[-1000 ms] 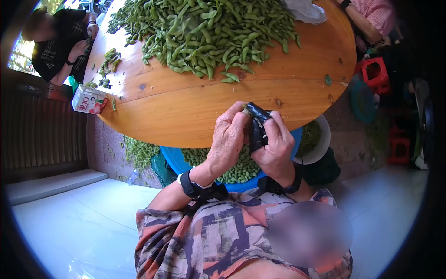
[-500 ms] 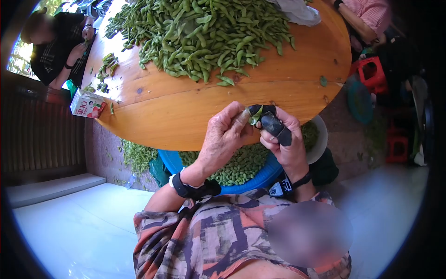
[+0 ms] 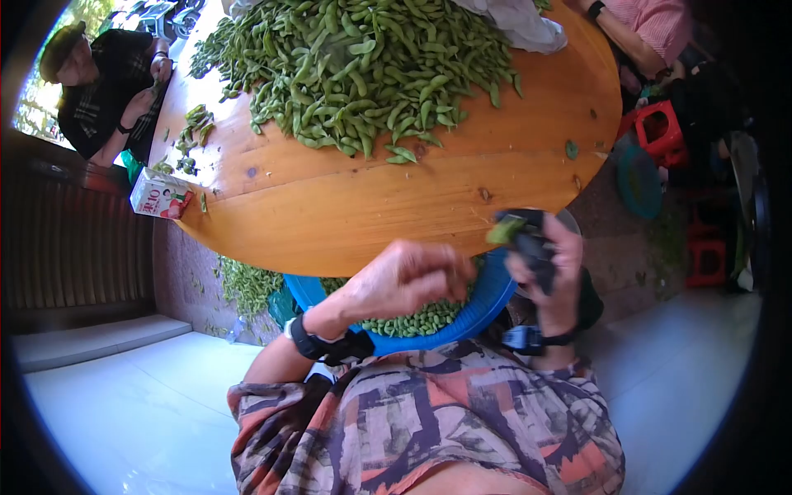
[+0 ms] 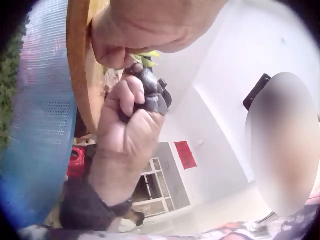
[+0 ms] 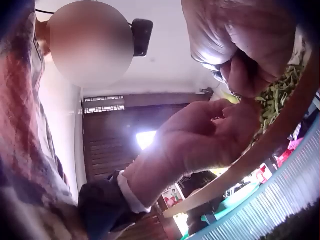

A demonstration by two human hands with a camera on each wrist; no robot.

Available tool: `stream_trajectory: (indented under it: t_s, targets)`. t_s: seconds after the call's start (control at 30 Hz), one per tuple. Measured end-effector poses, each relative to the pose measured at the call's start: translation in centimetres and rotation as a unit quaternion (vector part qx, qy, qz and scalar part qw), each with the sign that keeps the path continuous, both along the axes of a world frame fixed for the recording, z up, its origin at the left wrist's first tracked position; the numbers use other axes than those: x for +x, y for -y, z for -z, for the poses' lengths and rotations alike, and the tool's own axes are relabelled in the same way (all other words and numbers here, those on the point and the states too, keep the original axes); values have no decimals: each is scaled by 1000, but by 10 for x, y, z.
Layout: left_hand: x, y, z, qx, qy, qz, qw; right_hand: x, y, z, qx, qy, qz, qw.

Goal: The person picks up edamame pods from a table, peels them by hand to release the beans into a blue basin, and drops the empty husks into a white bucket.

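Note:
My right hand (image 3: 557, 268) pinches a green edamame pod (image 3: 505, 229) above the table's near right edge. Black coverings (image 3: 532, 252) wrap its thumb and index finger. To its left, my left hand (image 3: 404, 280) hovers blurred over a blue basin (image 3: 495, 293), fingers loosely bent and no object showing between them. Shelled green beans (image 3: 412, 322) lie in the basin, partly hidden by that hand. In the left wrist view, the pod (image 4: 147, 59) pokes out at the covered fingertips, close below the left hand's fingers. The right wrist view has both hands' fingertips meeting.
A large heap of edamame pods (image 3: 355, 74) covers the far side of the round wooden table (image 3: 330, 223). A drink carton (image 3: 159, 196) stands at the left edge. Two people sit across. A red stool (image 3: 662, 132) and a blue-green basket (image 3: 639, 181) are at right.
The hands, together at the pod before, have drawn apart. My right hand has moved right with the pod; my left hand has dropped down over the basin.

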State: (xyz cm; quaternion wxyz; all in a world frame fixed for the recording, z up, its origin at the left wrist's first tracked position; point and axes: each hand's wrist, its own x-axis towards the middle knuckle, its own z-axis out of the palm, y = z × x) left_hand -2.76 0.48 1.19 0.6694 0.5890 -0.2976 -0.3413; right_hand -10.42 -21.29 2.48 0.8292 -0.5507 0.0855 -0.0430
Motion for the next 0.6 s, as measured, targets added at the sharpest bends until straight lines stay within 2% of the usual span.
stream_trajectory:
  t_s: [0.03,0.07,0.1,0.13,0.17,0.23,0.27,0.3,0.33,0.5,0.57,0.6]
  targets:
    - [5,-7,-5,39,184,128,974,-7,22,-8,-170,14,10,985]
    - [10,-12,-20,121,227,144,955,-17,44,-12,-191,32,30,981]
    - [19,-15,-19,122,228,144,955,-25,76,-24,-296,-2,-33,955]
    - [30,-18,-16,159,349,46,922,-30,86,-31,-401,-8,-19,916]
    - [42,-17,-14,192,461,-55,865,-42,106,-18,-498,-80,38,863]
    - [75,-10,-14,213,516,-142,817,-44,121,-25,-602,-178,55,777]
    - [87,-7,-12,235,527,-149,803,-43,120,-24,-602,-176,55,776]
    - [96,-4,-10,256,537,-155,789,-40,113,-23,-587,-138,63,795]
    - [101,-2,-5,269,524,-136,796,-36,105,-23,-570,-101,71,813]
    - [106,-1,0,262,521,-145,799,0,48,-8,-535,8,68,842]
    - [97,-1,2,190,449,-189,852,11,24,-3,-437,31,59,897]
    - [85,0,-4,191,448,-184,854,16,12,-3,-418,44,56,906]
